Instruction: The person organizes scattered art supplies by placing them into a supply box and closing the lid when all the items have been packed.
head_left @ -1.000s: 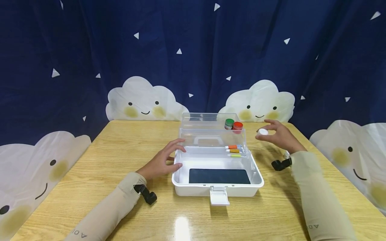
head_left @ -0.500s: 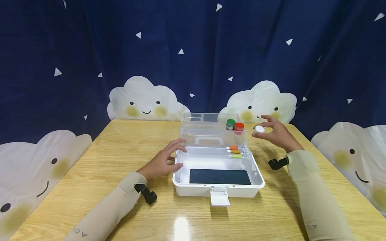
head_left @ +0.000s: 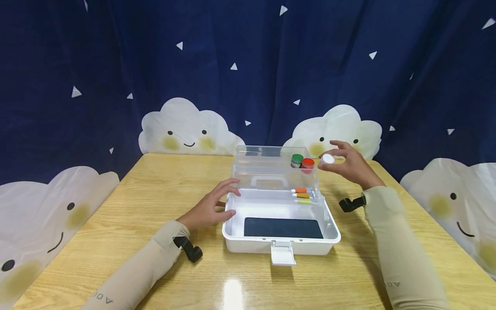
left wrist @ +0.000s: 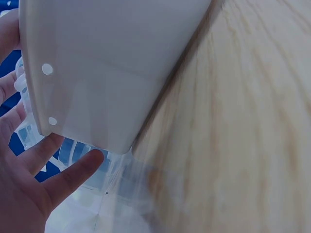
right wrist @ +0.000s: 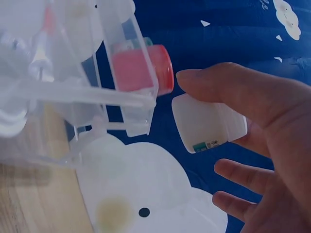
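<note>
My right hand [head_left: 350, 164] pinches a small white paint jar [head_left: 328, 159] between thumb and fingers, raised at the right of the clear upper trays. In the right wrist view the jar [right wrist: 201, 121] is tilted and bears a green label; two lower fingers stand free of it. My left hand [head_left: 209, 206] rests at the left rim of an open white storage box [head_left: 280, 245], fingers spread. Left wrist view: fingers [left wrist: 73, 179] lie along the box's corner. A green-lidded jar [head_left: 296, 160] and a red-lidded jar [head_left: 308, 164] stand in the rear tray, close to the held jar.
Orange, amber and yellow-green paint tubes [head_left: 302, 196] lie in the right of the front clear tray [head_left: 267, 183]. A dark flat panel [head_left: 283, 228] lies in the box's bottom. The latch [head_left: 283, 254] hangs down in front. A dark blue cloud-print curtain [head_left: 232, 26] backs the wooden table [head_left: 174, 172].
My right hand has moved left and a little farther back with the white paint jar, toward the green and red jars. The left hand has stayed at the box's rim.
</note>
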`<state>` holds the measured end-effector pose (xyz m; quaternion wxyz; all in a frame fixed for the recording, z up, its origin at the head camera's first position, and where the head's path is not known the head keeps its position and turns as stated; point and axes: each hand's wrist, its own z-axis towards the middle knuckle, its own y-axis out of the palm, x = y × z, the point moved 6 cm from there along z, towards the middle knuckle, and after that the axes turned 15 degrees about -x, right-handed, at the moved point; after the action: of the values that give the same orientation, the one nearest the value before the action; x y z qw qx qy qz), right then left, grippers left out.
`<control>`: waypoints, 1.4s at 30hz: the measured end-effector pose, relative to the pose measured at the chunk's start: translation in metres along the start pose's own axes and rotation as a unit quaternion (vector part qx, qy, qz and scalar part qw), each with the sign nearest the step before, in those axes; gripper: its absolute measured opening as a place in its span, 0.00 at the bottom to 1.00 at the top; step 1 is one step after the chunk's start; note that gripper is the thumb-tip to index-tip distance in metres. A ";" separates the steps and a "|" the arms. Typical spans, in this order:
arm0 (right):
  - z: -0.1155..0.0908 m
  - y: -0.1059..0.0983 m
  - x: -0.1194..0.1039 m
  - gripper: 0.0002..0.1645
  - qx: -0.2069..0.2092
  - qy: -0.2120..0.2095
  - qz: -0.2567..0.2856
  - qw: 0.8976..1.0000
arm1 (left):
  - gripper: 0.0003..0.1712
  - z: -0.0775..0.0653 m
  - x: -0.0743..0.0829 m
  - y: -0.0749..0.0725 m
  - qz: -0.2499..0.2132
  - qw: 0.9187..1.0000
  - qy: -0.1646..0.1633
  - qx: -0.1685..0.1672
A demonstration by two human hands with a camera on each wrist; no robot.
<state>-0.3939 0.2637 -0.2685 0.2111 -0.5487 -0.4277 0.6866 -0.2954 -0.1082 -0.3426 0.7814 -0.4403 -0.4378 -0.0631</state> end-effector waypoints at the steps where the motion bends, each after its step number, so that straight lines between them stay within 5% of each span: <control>1: 0.000 0.000 -0.001 0.36 0.002 -0.002 0.000 1.000 | 0.23 0.000 0.000 0.000 0.000 1.000 -0.001 0.000; 23: 0.026 0.013 -0.038 0.31 -0.014 -0.038 0.013 0.999 | 0.23 -0.001 -0.001 0.001 -0.001 1.000 0.004 0.002; 42: 0.048 0.034 -0.058 0.29 -0.050 -0.030 0.005 0.998 | 0.23 -0.001 0.000 0.000 -0.001 1.000 0.006 0.000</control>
<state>-0.4147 0.1836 -0.2614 0.1671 -0.5400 -0.4643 0.6818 -0.2949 -0.1087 -0.3434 0.7843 -0.4389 -0.4334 -0.0668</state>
